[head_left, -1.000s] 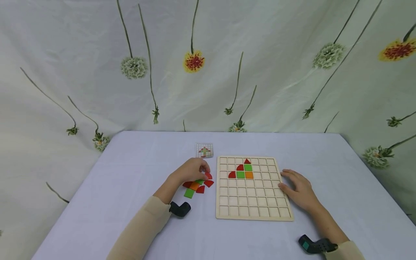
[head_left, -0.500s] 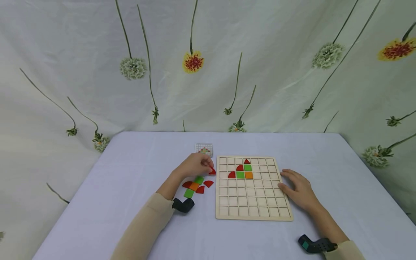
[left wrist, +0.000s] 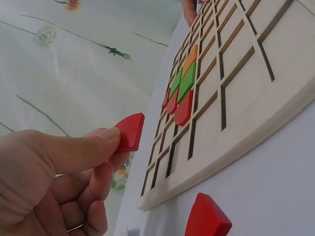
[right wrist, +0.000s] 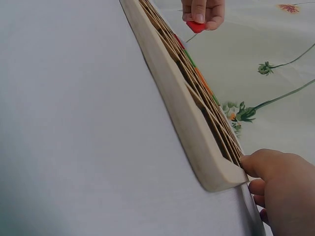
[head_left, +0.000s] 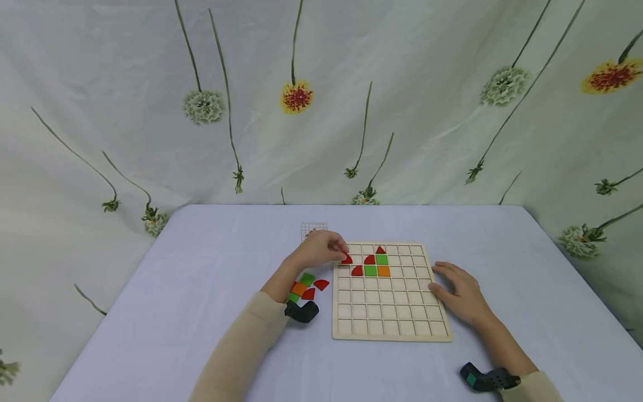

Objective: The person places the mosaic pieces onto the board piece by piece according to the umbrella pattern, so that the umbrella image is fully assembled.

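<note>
A pale cloth covers the worktop [head_left: 150,312]; behind its far edge hangs a flower-printed curtain [head_left: 422,84]. The left hand [head_left: 320,249] pinches a red quarter-round piece [left wrist: 132,132] above the grid board [head_left: 392,326], near its far left corner; half a second ago the piece was just outside the board's left edge. The right hand [head_left: 459,293] stays, thumb and fingers apart, at the right edge.
</note>
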`<act>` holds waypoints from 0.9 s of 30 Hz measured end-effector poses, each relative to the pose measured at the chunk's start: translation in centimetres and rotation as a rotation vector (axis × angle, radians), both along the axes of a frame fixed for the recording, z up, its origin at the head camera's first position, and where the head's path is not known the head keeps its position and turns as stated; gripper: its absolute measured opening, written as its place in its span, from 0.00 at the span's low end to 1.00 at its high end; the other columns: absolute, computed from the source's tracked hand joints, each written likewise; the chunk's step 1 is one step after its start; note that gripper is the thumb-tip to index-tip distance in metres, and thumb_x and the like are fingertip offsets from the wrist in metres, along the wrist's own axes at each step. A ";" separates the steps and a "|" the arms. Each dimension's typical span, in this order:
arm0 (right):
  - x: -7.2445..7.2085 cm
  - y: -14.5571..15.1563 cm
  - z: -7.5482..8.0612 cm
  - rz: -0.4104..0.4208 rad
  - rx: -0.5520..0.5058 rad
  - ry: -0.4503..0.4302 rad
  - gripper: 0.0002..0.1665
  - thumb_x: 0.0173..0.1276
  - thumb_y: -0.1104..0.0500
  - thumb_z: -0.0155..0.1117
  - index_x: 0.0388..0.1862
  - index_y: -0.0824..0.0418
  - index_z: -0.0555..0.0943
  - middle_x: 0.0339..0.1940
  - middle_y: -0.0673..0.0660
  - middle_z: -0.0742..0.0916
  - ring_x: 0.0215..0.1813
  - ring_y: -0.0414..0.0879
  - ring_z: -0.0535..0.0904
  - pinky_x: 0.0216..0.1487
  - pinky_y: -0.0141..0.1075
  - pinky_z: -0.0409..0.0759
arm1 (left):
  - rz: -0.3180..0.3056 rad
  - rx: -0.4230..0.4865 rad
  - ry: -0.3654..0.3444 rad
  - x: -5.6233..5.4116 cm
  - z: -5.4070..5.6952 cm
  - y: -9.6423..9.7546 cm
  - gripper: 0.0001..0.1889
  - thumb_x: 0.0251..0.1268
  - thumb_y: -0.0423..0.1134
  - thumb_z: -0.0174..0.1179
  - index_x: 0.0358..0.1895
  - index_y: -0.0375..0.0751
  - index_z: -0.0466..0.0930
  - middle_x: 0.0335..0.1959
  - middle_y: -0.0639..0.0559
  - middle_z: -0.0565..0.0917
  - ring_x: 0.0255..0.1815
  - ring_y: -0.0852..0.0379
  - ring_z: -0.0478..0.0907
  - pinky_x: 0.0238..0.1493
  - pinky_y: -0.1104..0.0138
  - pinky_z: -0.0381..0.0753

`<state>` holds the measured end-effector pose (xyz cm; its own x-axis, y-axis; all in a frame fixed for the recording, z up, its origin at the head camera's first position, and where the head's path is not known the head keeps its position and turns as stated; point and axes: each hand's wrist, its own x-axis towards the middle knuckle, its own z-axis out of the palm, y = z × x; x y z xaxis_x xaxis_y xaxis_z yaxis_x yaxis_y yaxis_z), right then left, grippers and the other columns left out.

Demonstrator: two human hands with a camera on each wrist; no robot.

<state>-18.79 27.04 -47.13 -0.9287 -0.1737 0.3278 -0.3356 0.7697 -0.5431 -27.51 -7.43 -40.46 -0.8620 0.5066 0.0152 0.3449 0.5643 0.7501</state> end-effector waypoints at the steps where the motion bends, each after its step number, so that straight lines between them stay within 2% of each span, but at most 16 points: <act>1: 0.0 0.0 0.0 0.000 0.000 0.000 0.26 0.67 0.54 0.65 0.58 0.71 0.77 0.62 0.70 0.76 0.66 0.69 0.67 0.63 0.66 0.58 | -0.001 0.001 0.001 0.0 0.0 0.2 0.03 0.61 0.33 0.68 0.36 0.41 0.84 0.31 0.56 0.83 0.35 0.58 0.78 0.39 0.67 0.77; 5: 0.0 0.0 0.0 0.001 -0.001 -0.005 0.26 0.67 0.54 0.65 0.58 0.71 0.77 0.63 0.70 0.76 0.66 0.69 0.66 0.63 0.66 0.58 | -0.016 0.005 0.001 -0.3 0.0 1.0 0.03 0.62 0.34 0.67 0.36 0.41 0.84 0.31 0.56 0.83 0.36 0.58 0.78 0.39 0.67 0.76; 17: 0.1 0.0 0.2 0.006 -0.003 -0.002 0.26 0.67 0.55 0.65 0.57 0.72 0.77 0.62 0.71 0.76 0.66 0.69 0.67 0.62 0.66 0.58 | -0.079 0.044 -0.064 -0.9 0.7 4.1 0.03 0.67 0.33 0.62 0.39 0.39 0.84 0.34 0.54 0.84 0.37 0.58 0.78 0.41 0.67 0.77; 24: 0.1 0.1 0.3 0.004 -0.003 -0.010 0.27 0.68 0.54 0.65 0.58 0.71 0.77 0.63 0.70 0.76 0.66 0.69 0.66 0.63 0.66 0.58 | -0.103 0.031 -0.036 -0.9 0.8 6.5 0.04 0.68 0.33 0.60 0.41 0.38 0.84 0.34 0.54 0.83 0.36 0.59 0.77 0.41 0.69 0.75; 27: 0.1 0.0 0.3 0.001 -0.002 -0.018 0.27 0.68 0.54 0.65 0.58 0.71 0.77 0.63 0.70 0.76 0.66 0.69 0.66 0.63 0.65 0.58 | -0.108 0.025 -0.045 -0.8 0.7 7.4 0.05 0.69 0.33 0.59 0.41 0.39 0.84 0.34 0.55 0.82 0.36 0.59 0.77 0.41 0.69 0.75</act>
